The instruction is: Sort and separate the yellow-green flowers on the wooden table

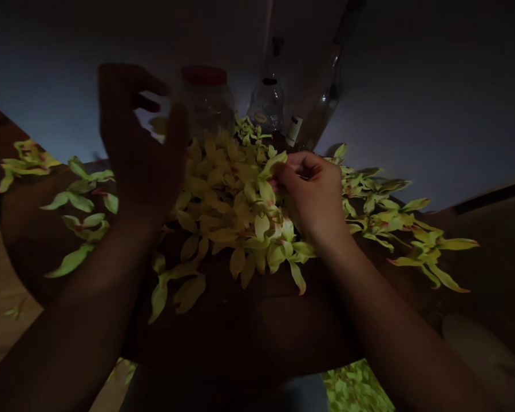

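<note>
A heap of yellow-green flowers [223, 200], with long pointed petals and some reddish tips, lies on a dark round table [249, 332]. At the heap's right side my right hand [315, 194] pinches one yellow-green flower [266, 177] between thumb and fingertips. My left hand [139, 137] is raised above the heap's left side, in deep shadow. Its fingers are curved, with a gap between them and the thumb, and I see nothing held. A small pale yellow patch shows through that gap; what it is I cannot make out.
Behind the heap stand a clear jar with a red lid [205, 77], a rounded glass bottle [266, 109] and a tall bottle with a white label [294, 131]. A pale wall [412, 126] closes the back. More flowers [356, 389] lie below the table's front edge.
</note>
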Motion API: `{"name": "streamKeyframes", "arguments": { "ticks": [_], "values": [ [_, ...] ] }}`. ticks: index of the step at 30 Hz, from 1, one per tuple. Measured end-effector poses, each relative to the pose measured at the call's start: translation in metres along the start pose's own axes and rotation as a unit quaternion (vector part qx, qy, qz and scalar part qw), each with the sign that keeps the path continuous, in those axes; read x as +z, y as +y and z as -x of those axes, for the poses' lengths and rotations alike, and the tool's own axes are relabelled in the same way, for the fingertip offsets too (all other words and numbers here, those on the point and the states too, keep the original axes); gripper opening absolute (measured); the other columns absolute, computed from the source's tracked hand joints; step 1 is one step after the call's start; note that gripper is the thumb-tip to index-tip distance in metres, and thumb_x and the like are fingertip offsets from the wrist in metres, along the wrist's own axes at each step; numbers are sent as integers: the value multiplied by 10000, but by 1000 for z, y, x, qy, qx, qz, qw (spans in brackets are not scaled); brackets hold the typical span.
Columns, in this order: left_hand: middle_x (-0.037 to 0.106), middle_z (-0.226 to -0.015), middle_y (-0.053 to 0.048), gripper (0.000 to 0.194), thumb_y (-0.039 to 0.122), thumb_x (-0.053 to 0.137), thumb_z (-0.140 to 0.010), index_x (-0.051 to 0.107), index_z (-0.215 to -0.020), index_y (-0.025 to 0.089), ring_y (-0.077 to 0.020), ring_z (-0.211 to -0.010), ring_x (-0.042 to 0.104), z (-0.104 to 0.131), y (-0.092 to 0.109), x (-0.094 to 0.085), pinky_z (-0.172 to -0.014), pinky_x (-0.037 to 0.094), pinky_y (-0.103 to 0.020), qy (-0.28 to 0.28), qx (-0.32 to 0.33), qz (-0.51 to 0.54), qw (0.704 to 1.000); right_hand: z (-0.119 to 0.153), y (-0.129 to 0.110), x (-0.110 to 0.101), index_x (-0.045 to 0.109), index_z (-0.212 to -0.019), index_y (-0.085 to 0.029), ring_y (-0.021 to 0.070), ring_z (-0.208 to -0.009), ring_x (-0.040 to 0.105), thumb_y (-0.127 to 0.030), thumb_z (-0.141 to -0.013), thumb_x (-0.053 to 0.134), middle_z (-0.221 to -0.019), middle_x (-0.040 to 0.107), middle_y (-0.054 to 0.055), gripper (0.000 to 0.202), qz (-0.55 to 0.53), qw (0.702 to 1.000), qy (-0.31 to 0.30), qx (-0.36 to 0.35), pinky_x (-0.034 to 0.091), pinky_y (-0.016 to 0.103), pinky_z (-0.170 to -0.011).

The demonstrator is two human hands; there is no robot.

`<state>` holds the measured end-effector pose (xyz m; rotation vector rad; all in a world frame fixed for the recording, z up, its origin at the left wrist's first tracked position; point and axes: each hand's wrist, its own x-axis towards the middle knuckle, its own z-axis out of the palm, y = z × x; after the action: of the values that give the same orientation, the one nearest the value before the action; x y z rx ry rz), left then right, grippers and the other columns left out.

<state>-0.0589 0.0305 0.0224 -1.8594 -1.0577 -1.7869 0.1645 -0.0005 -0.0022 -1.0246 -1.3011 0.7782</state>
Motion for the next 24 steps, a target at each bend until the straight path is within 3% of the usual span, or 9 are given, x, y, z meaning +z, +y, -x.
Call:
{"name": "streamKeyframes", "arguments": {
  "ticks": [4, 6, 10, 16, 21, 24],
  "values": [
    [714, -952, -24, 70, 283, 668, -950, 682, -949, 215, -229, -980, 668, 8, 32, 0, -845, 477, -352, -206, 104, -7, 973, 7, -7, 7, 656, -791, -204, 139, -673, 697, -244, -863, 699, -722, 689, -13, 93, 2, 999, -30, -19, 558, 270, -636],
    [730, -935, -8, 99, 312, 679, -964, 710, -914, 232, -226, -997, 678, 13, 40, 3, -826, 462, -348, -246, 147, 2, 958, 10, -10, 9, 663, -785, -201, 131, -685, 675, -264, -863, 717, -724, 682, -16, 113, 8, 998, -40, -37, 542, 259, -635],
    [739, -943, 5, 127, 336, 709, -955, 713, -933, 211, -204, -974, 688, 17, 40, 6, -818, 455, -343, -233, 134, 3, 963, 13, -15, 12, 636, -740, -191, 124, -658, 628, -350, -858, 752, -679, 636, -20, 230, 7, 997, -60, -38, 514, 249, -601],
    [748, -845, 38, 185, 375, 795, -878, 716, -872, 208, -178, -892, 709, 15, 37, 6, -736, 483, -309, -209, 111, 27, 971, 14, -21, 11, 613, -691, -195, 124, -659, 616, -321, -868, 747, -658, 592, -21, 256, -17, 995, -99, -21, 530, 257, -628],
    [733, -833, 71, 81, 215, 827, -840, 751, -856, 237, -136, -821, 707, 13, 39, 7, -738, 514, -256, -227, 65, 84, 968, 13, -21, 7, 663, -712, -193, 130, -681, 606, -375, -868, 750, -663, 608, -12, 255, 10, 994, -109, -18, 491, 245, -600],
    [718, -830, 76, 69, 207, 820, -841, 760, -840, 242, -112, -796, 696, 13, 39, 7, -700, 516, -212, -234, 31, 123, 964, 13, -21, 6, 697, -749, -191, 131, -694, 608, -386, -869, 747, -703, 655, -2, 234, 4, 993, -120, -19, 491, 250, -609]
  ]
}}
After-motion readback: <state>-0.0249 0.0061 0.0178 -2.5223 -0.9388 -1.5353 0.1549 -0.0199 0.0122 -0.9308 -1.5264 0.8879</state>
